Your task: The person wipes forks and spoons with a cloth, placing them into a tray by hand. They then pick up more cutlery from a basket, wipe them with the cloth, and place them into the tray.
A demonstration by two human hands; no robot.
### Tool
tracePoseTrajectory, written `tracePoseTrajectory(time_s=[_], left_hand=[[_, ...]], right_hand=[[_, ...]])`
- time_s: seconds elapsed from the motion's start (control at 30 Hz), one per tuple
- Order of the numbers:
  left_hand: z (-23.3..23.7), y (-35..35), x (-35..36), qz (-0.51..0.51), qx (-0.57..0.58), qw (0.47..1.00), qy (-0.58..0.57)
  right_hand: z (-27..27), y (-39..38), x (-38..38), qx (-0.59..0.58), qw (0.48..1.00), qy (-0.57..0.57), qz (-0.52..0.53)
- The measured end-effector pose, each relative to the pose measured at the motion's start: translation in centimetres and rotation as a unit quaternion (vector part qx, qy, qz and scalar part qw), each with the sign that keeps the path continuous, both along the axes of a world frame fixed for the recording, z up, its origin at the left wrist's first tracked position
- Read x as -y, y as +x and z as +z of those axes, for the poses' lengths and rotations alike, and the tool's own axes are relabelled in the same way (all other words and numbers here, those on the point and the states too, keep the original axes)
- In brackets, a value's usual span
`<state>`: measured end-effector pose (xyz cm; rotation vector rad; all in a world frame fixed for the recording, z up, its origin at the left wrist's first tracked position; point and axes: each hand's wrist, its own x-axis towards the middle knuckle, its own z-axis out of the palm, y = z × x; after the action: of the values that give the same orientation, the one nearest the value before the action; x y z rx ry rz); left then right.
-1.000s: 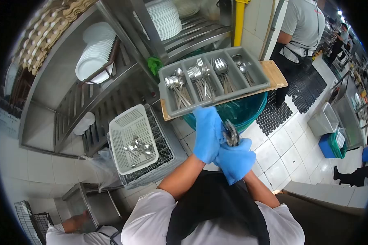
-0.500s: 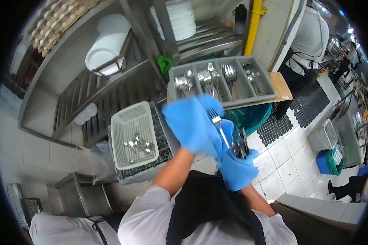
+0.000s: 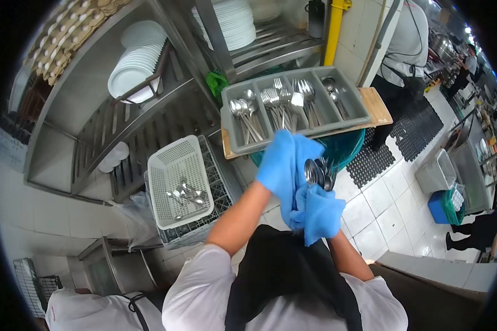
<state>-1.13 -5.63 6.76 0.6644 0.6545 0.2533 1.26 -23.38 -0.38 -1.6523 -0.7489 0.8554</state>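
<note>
Both hands show blue coverings, and a blue cloth (image 3: 296,201) hangs between them. My right hand (image 3: 324,212) is closed around a bundle of spoons and forks (image 3: 313,174), their heads pointing up. My left hand (image 3: 281,163) is at the front edge of the grey cutlery tray (image 3: 237,140), fingers closed. From its fingertips a fork (image 3: 296,102) extends over the divider between the tray's middle compartments. Spoons (image 3: 243,110) lie in the left compartment, forks (image 3: 273,102) beside them, larger cutlery (image 3: 309,94) further right, and spoons (image 3: 334,91) at the right end.
The tray rests on a wooden board (image 3: 378,107) above a green-lined bin (image 3: 348,149). At left, a white basket (image 3: 160,182) with loose cutlery sits on a grey rack (image 3: 226,182). Plates (image 3: 132,74) stand on metal shelves. Other people (image 3: 406,33) are nearby.
The fork that lay between my hands is now over the tray at my left fingertips. My left hand has moved forward, and spoon heads in the right-hand bundle now show clearly.
</note>
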Motion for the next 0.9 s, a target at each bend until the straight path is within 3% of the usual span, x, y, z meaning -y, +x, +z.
tracePoseTrajectory(time_s=[0.03,0.1,0.13,0.2,0.27,0.3,0.37,0.4,0.43,0.5,0.53,0.57,0.6,0.63,0.67,0.7,0.73,0.8,0.83,0.87,0.9], left_hand=[[-1.2,0.0,-1.7,-0.032,0.033,0.999,-0.001],[-2.8,-1.2,-2.1,-0.077,0.098,0.987,0.101],[-2.9,-2.3,-1.4,-0.087,0.102,0.983,0.129],[-2.7,-3.7,1.4,-0.092,0.058,0.979,0.172],[-3.5,-3.5,4.2,-0.104,-0.003,0.931,0.350],[-4.2,-2.9,4.9,-0.119,-0.044,0.854,0.505],[-4.4,-1.3,5.1,-0.156,-0.091,0.667,0.723],[-4.3,-1.3,4.6,-0.135,-0.070,0.531,0.833],[-2.5,-1.3,4.8,-0.133,-0.067,0.530,0.835],[1.6,-1.6,5.6,-0.057,-0.301,0.629,0.714],[0.3,-2.0,5.2,-0.028,-0.293,0.583,0.757],[-3.2,-2.0,4.5,-0.028,-0.295,0.584,0.756],[-7.5,-1.5,3.3,0.087,-0.133,0.751,0.641],[-9.6,-1.2,2.6,0.194,0.041,0.857,0.476],[-4.1,-2.1,3.7,0.153,0.122,0.980,0.035],[-5.0,-2.2,3.6,0.155,0.120,0.980,0.033],[-6.3,-1.8,3.1,0.105,0.163,0.981,-0.020],[-6.2,-1.0,2.0,0.054,0.209,0.974,-0.067],[-5.2,-0.6,1.7,0.068,0.203,0.976,0.047],[-4.5,-0.5,1.5,0.081,0.193,0.965,0.160],[-3.9,-0.2,1.2,0.092,0.173,0.957,0.213]], right_hand=[[-2.6,0.2,0.9,0.000,1.000,-0.003,-0.003],[-9.7,0.9,2.4,0.132,0.987,0.057,-0.066],[-8.8,0.6,2.6,0.128,0.988,0.054,-0.071],[-4.1,-0.3,2.1,0.309,0.950,0.000,-0.036],[-1.7,-0.1,1.6,0.295,0.953,-0.058,-0.032],[-1.2,-0.1,1.5,0.284,0.952,-0.113,-0.019],[-2.0,-0.1,1.0,0.293,0.949,-0.113,-0.037],[-2.2,0.2,0.6,0.304,0.944,-0.111,-0.055],[-2.2,0.2,0.8,0.307,0.944,-0.110,-0.057],[-2.4,0.0,1.3,0.214,0.967,-0.121,-0.059],[-1.5,-0.5,1.2,0.213,0.968,-0.122,-0.057],[0.2,-1.3,0.8,0.312,0.932,-0.184,0.013],[1.2,-1.5,0.3,0.410,0.877,-0.238,0.079],[-0.3,-1.5,0.1,0.412,0.877,-0.235,0.077],[-3.2,-2.0,0.1,0.446,0.888,-0.110,-0.020],[-4.9,-2.7,0.6,0.467,0.877,0.016,-0.114],[-4.2,-3.3,0.5,0.151,0.972,0.045,-0.176],[-0.3,-3.3,-0.1,0.130,0.980,0.078,-0.130],[2.0,-3.2,0.1,0.107,0.985,0.105,-0.087],[3.9,-3.0,0.5,0.192,0.969,0.150,-0.022],[3.4,-3.0,0.9,0.192,0.970,0.150,-0.019]])
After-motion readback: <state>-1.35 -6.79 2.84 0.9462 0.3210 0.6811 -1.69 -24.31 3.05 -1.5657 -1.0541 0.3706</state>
